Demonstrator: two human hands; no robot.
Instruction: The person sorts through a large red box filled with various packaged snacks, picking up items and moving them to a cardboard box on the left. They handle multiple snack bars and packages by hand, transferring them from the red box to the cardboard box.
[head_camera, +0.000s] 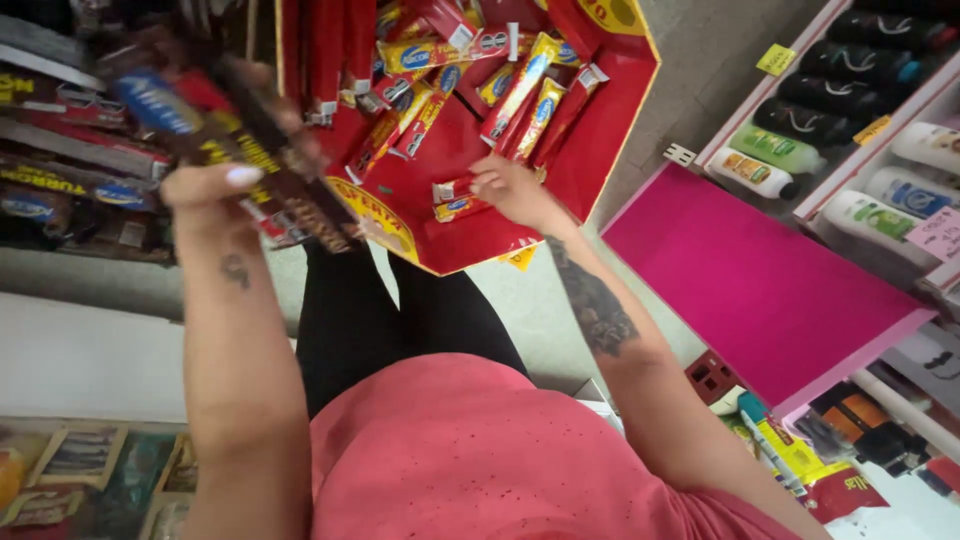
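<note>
Pink shirt (470, 460) lowest in frame; upper left, left hand (215, 190) clenched around stacked chocolate bars (250, 150), liable to slip; right hand (505, 188) pinching small packet (455, 208) inside red display bin (590, 150).

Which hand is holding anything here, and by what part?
Left hand grips a bundle of dark bars around their lower ends. Right hand is in the red bin, fingers on a small packet; grip unclear.

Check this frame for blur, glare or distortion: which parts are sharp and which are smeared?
Head view: the left hand and the dark bars it grips are motion-smeared; the right hand in the red display bin is sharper, its packets soft; the bottles at right look washed out by bright light; straight edges lean, suggesting wide-angle distortion.
</note>
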